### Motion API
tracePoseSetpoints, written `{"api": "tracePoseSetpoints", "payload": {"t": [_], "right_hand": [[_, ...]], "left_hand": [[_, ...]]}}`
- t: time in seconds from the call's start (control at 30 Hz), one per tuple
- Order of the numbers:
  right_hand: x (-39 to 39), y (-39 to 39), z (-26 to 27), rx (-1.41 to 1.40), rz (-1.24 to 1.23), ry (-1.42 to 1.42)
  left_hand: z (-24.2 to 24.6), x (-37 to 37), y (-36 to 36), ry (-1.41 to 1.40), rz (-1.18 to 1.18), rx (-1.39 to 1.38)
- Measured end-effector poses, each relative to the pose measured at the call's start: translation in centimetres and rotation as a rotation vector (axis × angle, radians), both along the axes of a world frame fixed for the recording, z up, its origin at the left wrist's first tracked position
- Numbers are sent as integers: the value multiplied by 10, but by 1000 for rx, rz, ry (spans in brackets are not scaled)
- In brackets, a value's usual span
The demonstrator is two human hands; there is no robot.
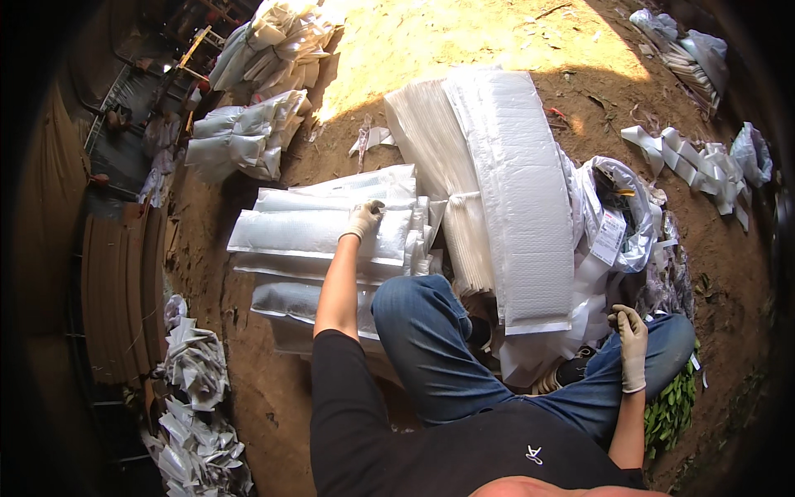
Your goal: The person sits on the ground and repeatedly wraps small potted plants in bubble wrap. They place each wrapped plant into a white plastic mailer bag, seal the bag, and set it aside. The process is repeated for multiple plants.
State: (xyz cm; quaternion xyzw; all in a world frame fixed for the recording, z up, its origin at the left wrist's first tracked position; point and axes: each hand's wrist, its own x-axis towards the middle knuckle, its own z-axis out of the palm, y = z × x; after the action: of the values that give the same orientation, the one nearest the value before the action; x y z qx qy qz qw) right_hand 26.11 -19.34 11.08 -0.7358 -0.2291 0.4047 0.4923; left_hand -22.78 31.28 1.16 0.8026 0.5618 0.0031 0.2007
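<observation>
My left hand [363, 218], in a pale work glove, rests on the top sleeve of a pile of filled white bubble-wrap sleeves [310, 233]. Its fingers are bent, and whether they grip the plastic is hidden. Above my right knee hovers my right hand [630, 348], gloved too, fingers loosely bent and nothing visible in them. In front of me lies a long, flat white bubble-wrap sleeve [528, 205], partly over a tied bundle of flat sleeves [459, 242]. Beside it on the right stands an opened white plastic bag [636, 248] with a printed label; its contents are mostly dark.
Green leafy cuttings [667, 410] lie beside my right knee. Sleeve bundles [242, 136] stand at the far left, with crumpled white wrapping [192, 366] nearer me. A curled white strip [702, 164] lies on the dirt floor [466, 31] to the right. Brown boards [118, 298] line the left side.
</observation>
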Motion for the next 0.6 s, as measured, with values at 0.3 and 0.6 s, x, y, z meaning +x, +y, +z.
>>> {"api": "tracePoseSetpoints", "payload": {"t": [0.3,0.6], "right_hand": [[-1,5,-6,-3,26,-22],[-5,10,-12,29,66,33]], "left_hand": [[22,-15,-55,-286,246,491],[15,-49,-141,-1226,1256,73]]}}
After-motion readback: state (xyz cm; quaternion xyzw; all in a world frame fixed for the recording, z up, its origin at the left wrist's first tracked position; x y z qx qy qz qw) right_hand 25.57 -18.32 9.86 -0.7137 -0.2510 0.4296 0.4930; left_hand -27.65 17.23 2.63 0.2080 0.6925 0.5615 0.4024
